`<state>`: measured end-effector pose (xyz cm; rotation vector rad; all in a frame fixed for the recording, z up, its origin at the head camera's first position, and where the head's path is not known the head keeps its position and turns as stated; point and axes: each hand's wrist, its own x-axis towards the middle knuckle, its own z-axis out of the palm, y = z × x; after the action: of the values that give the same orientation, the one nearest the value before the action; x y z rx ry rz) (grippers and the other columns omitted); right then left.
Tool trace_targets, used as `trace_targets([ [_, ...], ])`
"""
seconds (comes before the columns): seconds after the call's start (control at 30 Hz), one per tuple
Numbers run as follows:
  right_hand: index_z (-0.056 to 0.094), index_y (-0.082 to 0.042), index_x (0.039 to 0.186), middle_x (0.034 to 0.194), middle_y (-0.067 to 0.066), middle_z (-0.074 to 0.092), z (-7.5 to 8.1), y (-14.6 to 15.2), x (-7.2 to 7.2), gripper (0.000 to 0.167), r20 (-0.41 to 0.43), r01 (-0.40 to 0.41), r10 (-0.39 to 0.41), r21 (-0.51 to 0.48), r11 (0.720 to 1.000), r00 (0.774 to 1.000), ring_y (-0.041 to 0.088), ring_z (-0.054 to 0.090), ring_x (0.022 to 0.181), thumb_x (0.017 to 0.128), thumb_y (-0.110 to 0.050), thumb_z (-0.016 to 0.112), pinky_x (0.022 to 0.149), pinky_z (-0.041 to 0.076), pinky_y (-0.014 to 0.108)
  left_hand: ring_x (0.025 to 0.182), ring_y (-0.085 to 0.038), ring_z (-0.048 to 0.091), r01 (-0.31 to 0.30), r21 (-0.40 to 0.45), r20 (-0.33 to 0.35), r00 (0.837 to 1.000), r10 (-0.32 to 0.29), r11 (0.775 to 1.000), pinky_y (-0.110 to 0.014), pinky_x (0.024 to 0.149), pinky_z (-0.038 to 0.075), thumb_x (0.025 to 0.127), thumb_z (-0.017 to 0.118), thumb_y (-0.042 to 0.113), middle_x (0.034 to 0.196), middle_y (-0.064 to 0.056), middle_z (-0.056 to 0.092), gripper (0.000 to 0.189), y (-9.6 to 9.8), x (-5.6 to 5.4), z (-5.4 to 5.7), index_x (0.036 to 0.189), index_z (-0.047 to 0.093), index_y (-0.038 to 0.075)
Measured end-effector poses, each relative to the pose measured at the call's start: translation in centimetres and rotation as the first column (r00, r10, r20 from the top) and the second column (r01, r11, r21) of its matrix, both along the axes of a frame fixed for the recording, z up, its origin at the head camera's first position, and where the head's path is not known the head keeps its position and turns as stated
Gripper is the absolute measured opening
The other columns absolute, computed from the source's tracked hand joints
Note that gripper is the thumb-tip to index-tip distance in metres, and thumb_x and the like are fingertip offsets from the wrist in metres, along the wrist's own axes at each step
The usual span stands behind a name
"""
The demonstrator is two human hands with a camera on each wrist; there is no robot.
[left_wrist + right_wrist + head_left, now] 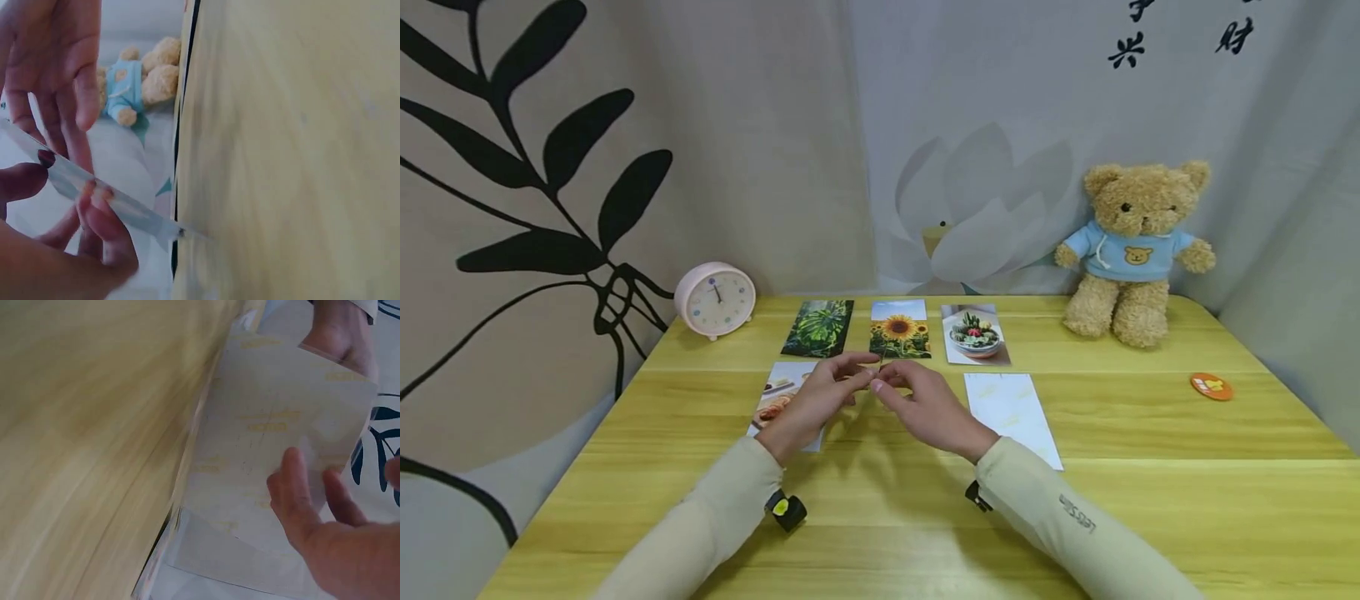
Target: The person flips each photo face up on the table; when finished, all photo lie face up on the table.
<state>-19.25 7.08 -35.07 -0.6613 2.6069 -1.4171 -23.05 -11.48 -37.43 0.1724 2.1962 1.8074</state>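
Between the two hands stands a thin white card (250, 444) with faint yellow print, seen edge-on in the head view. A clear plastic layer (231, 559) shows beyond one of its edges in the right wrist view. My left hand (826, 396) pinches this card between thumb and fingers, as the left wrist view shows. My right hand (928, 408) has its fingers loosely extended at the card's face; whether they touch it is hard to tell. On the table (880, 533) lie a green leaf photo (817, 328), a sunflower photo (900, 329) and a cactus bowl photo (976, 335).
A food photo (775, 404) lies partly under the left forearm, and a white sheet (1011, 412) beside the right wrist. A pink clock (715, 300) stands at the back left, a teddy bear (1137, 250) at the back right. An orange round piece (1211, 386) lies right.
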Motion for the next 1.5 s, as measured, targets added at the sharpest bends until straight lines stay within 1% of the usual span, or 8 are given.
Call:
trace_targets([
  [0.2,0.062,-0.007,0.099,0.118,0.012,0.068,0.0,-0.1,-0.1,0.010,0.026,0.123,-0.121,-0.168,0.978,0.992,0.030,0.074,0.103,0.098,-0.016,0.064,0.077,0.061,0.039,0.133,-0.032,0.052,-0.013,-0.067,-0.033,0.999,0.011,0.998,-0.040,0.096,0.048,0.100,0.063,0.033,0.147,-0.014,0.047,0.040,0.6,0.3,0.6,0.138,0.057,0.025],
  [0.4,0.063,-0.001,0.097,0.106,0.017,0.067,-0.2,0.2,-0.5,0.010,-0.022,0.195,-0.211,-0.296,0.935,0.977,0.032,0.074,0.101,0.090,0.001,0.070,0.074,0.063,0.039,0.145,-0.038,0.039,-0.009,-0.119,-0.064,0.998,0.002,0.993,-0.049,0.098,0.048,0.098,0.065,0.036,0.156,-0.015,0.036,0.046,1.0,0.6,1.1,0.141,0.052,0.028],
  [0.67,0.072,-0.003,0.095,0.093,0.015,0.074,0.1,1.6,-0.9,0.011,-0.088,0.321,-0.357,-0.277,0.906,0.930,0.023,0.076,0.074,0.085,-0.001,0.076,0.064,0.060,0.030,0.142,-0.040,0.044,-0.113,-0.195,-0.116,0.989,0.092,0.974,-0.056,0.107,0.046,0.096,0.067,0.022,0.156,-0.016,0.038,0.047,1.0,1.6,1.4,0.140,0.052,0.021],
  [0.93,0.072,-0.005,0.087,0.087,0.014,0.076,-0.6,3.4,-1.6,0.009,-0.145,0.397,-0.424,-0.180,0.900,0.894,0.018,0.074,0.068,0.082,-0.002,0.079,0.062,0.058,0.025,0.144,-0.039,0.041,-0.148,-0.129,-0.120,0.984,0.132,0.981,-0.055,0.110,0.044,0.094,0.066,0.013,0.153,-0.014,0.042,0.044,0.7,2.1,2.0,0.137,0.056,0.014],
  [1.07,0.074,-0.007,0.088,0.085,0.010,0.077,-0.7,4.0,-1.7,0.007,-0.171,0.393,-0.402,-0.085,0.916,0.900,0.018,0.074,0.072,0.084,-0.006,0.079,0.066,0.058,0.028,0.144,-0.037,0.041,-0.134,-0.106,-0.109,0.986,0.123,0.985,-0.054,0.112,0.043,0.095,0.065,0.012,0.150,-0.014,0.046,0.041,0.5,1.9,2.0,0.135,0.057,0.011],
  [1.2,0.076,-0.011,0.094,0.093,0.005,0.078,-0.8,4.5,-1.3,0.006,-0.174,0.337,-0.327,0.032,0.941,0.929,0.021,0.074,0.087,0.090,-0.014,0.074,0.077,0.059,0.038,0.142,-0.036,0.043,-0.114,-0.101,-0.073,0.992,0.107,0.988,-0.054,0.110,0.044,0.095,0.064,0.012,0.147,-0.016,0.047,0.038,0.2,1.7,1.7,0.133,0.057,0.009],
  [1.33,0.074,-0.014,0.102,0.102,0.003,0.077,-0.9,4.8,-0.9,0.012,-0.096,0.281,-0.271,0.107,0.954,0.958,0.024,0.071,0.101,0.094,-0.022,0.070,0.087,0.056,0.044,0.134,-0.035,0.049,-0.057,-0.141,-0.036,0.998,0.053,0.988,-0.050,0.100,0.049,0.097,0.062,0.015,0.146,-0.019,0.047,0.034,0.0,1.6,1.2,0.130,0.058,0.008],
  [1.5,0.069,-0.011,0.115,0.109,0.007,0.073,-1.2,5.0,-0.8,0.023,0.097,0.236,-0.246,0.103,0.966,0.964,0.022,0.067,0.098,0.099,-0.026,0.063,0.079,0.054,0.036,0.090,-0.024,0.057,0.026,-0.240,0.017,1.000,-0.023,0.971,-0.036,0.073,0.045,0.100,0.060,0.023,0.135,-0.017,0.057,0.029,-0.2,1.7,0.7,0.125,0.060,0.010],
])
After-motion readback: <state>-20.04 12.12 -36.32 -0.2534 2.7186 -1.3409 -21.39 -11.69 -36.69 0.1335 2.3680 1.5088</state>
